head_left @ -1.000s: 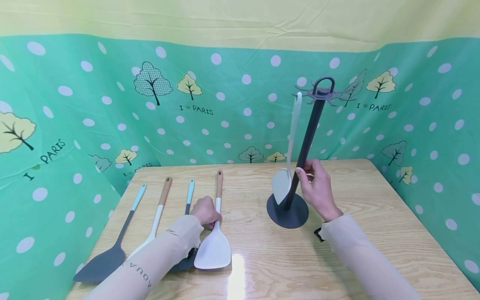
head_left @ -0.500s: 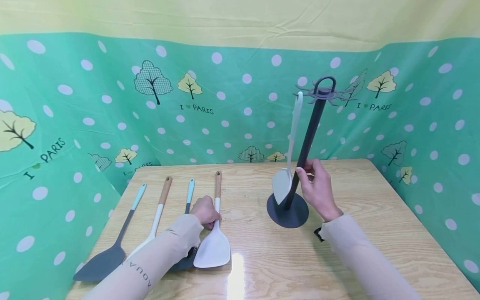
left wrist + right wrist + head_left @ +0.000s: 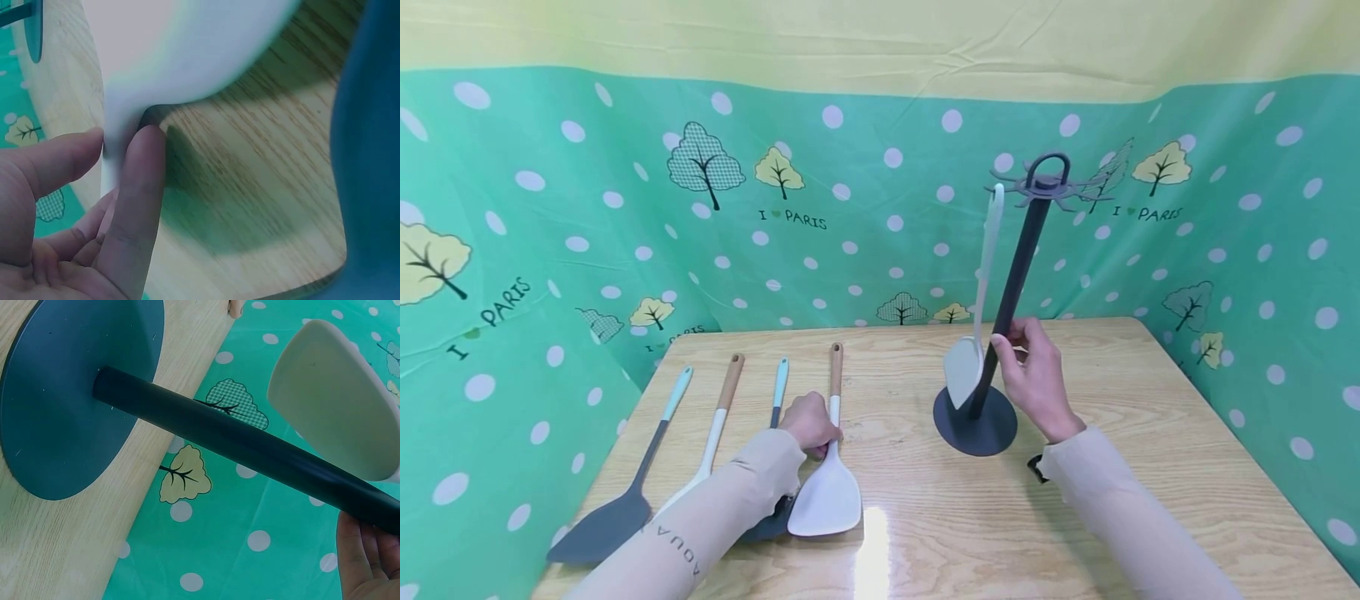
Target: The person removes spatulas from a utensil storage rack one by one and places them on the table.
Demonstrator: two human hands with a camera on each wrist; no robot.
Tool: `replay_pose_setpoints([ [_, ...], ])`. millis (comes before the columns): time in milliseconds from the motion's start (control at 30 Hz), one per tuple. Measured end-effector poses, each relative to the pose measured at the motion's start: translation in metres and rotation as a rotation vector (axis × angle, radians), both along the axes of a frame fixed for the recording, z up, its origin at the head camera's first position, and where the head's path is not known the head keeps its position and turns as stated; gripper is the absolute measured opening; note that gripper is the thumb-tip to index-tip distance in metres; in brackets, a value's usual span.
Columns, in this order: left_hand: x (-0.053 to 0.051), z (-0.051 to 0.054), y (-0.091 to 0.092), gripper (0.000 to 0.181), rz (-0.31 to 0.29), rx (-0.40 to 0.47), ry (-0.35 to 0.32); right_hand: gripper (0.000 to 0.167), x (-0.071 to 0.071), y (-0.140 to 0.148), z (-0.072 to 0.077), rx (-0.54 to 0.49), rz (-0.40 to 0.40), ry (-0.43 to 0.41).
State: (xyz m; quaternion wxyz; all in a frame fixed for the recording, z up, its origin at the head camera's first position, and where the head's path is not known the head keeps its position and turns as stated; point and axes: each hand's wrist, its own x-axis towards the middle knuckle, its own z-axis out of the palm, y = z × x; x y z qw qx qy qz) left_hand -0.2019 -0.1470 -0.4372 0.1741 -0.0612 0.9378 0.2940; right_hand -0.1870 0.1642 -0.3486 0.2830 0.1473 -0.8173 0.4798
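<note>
My left hand [image 3: 811, 423] pinches a white spatula [image 3: 826, 500] with a wooden handle end at its neck, thumb on one side and fingers on the other. In the left wrist view the white spatula [image 3: 187, 44] rises slightly off the wood, casting a shadow. My right hand [image 3: 1036, 375] grips the black pole of a utensil stand [image 3: 1018, 267] partway up. A pale spatula [image 3: 964, 371] hangs from one of the hooks at the stand's top left. The stand's round base [image 3: 75, 437] sits on the table; only some right fingertips show in the right wrist view.
Left of my left hand lie a dark spatula [image 3: 606, 521] with a light blue handle, a white utensil [image 3: 715, 433] with a wooden handle, and another blue-handled dark utensil [image 3: 781, 383], partly under my forearm. A polka-dot curtain [image 3: 880, 208] borders the wooden table [image 3: 910, 517].
The white spatula in my left hand has shifted very slightly to the left at its handle end. My right hand and the stand have stayed in place.
</note>
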Motion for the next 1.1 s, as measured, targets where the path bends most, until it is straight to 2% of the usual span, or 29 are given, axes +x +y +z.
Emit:
replay_pose_setpoints([
  [300, 0.004, 0.012, -0.001, 0.018, -0.053, -0.061, 0.038, 0.013, 0.0, 0.0, 0.0, -0.006, 0.0, -0.002],
  [467, 0.005, 0.019, -0.001, 0.023, -0.084, -0.105, 0.086, 0.013, 0.0, 0.0, 0.0, -0.004, -0.006, -0.003],
  [633, 0.007, 0.027, 0.003, 0.023, -0.119, -0.098, 0.134, 0.013, 0.0, 0.0, 0.0, -0.006, -0.002, -0.004],
  [833, 0.01, 0.044, 0.018, 0.023, -0.186, -0.064, 0.214, 0.013, 0.001, 0.0, 0.0, 0.005, -0.013, -0.006],
  [1100, 0.014, 0.061, 0.045, 0.025, -0.262, -0.025, 0.307, 0.014, 0.0, 0.001, -0.001, 0.006, -0.002, 0.0],
])
